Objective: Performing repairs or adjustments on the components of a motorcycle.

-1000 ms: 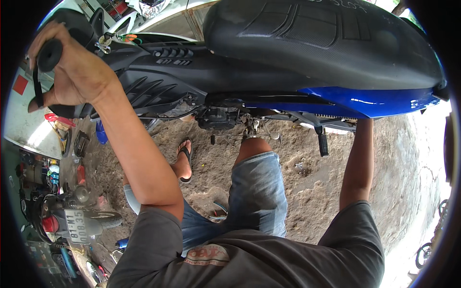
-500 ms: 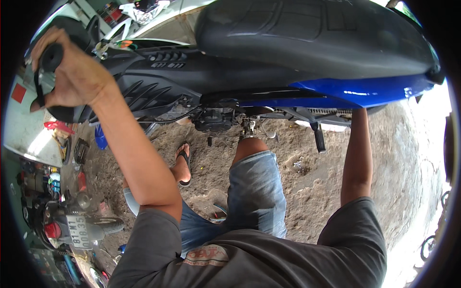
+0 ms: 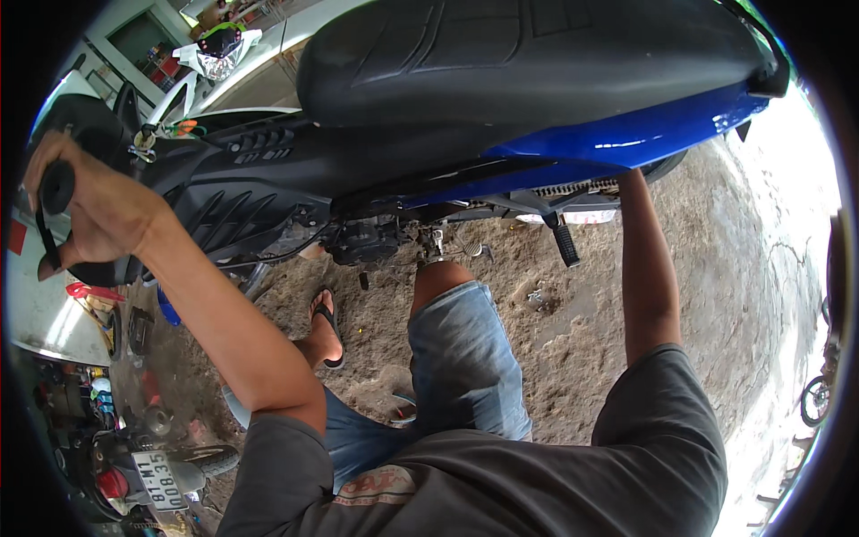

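A motorcycle with a long black seat [image 3: 537, 72] and a blue side panel [image 3: 617, 148] stands crosswise in front of me, its handlebar end at my left. My left hand [image 3: 103, 197] is closed around the black handlebar grip [image 3: 58, 186], beside a dark lever [image 3: 45, 237]. Toward the rear, my right forearm [image 3: 649, 259] reaches up under the blue panel. That hand is hidden behind the panel, so its fingers and what they touch do not show. Close to the forearm are the chain [image 3: 573, 189] and a black footpeg [image 3: 564, 242].
My knee is close to the kick-start lever [image 3: 436, 242], below the dark engine [image 3: 362, 242]. Another motorcycle [image 3: 134, 479] with a red tail light stands at the lower left. A white motorcycle [image 3: 219, 54] is beyond the seat. Rough earthen floor [image 3: 582, 331] lies underfoot.
The view has turned slightly, so the motorcycle and floor sit further left and tilted. My left hand stays on the grip, and my right arm stays under the panel.
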Available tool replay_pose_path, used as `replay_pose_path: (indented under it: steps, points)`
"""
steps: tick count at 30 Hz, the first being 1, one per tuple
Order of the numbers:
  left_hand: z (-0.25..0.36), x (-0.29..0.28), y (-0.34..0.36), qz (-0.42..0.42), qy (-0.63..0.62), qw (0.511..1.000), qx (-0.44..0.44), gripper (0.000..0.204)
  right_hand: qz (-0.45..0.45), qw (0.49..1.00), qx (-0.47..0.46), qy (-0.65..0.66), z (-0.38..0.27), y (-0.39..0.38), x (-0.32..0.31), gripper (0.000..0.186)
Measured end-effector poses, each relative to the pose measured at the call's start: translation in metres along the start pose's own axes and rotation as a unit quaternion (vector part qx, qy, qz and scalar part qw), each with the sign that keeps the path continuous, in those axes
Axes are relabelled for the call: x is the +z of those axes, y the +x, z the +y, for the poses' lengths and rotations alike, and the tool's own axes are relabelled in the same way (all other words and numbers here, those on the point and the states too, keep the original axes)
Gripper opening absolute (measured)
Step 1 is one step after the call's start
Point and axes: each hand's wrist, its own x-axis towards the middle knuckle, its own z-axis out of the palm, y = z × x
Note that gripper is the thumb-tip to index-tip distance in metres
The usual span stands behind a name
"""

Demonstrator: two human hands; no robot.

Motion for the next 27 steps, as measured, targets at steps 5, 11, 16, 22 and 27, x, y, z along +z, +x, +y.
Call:
replay_pose_path:
  steps: [5,11,16,22,27]
  points:
    - [0.002,-0.001,-0.002,0.01,0.014,1.0,0.002,0.068,0.023,1.0,-0.006,0.005,-0.058,0.113,-0.032,0.055]
    - [0.002,-0.014,-0.003,0.007,0.002,1.0,0.008,0.069,0.048,0.999,-0.014,0.002,-0.074,0.115,-0.01,0.055]
    - [0.008,-0.001,0.001,0.012,0.055,0.998,0.009,0.073,0.047,0.999,-0.001,0.0,-0.027,0.057,-0.011,0.055]
    - [0.03,0.001,-0.004,0.039,-0.013,0.998,-0.056,0.107,0.068,0.998,-0.01,-0.008,-0.113,0.144,-0.032,0.056]
    - [0.013,-0.014,-0.006,-0.033,0.017,0.999,-0.019,0.101,0.056,0.998,0.006,-0.018,-0.051,0.096,-0.001,0.056]
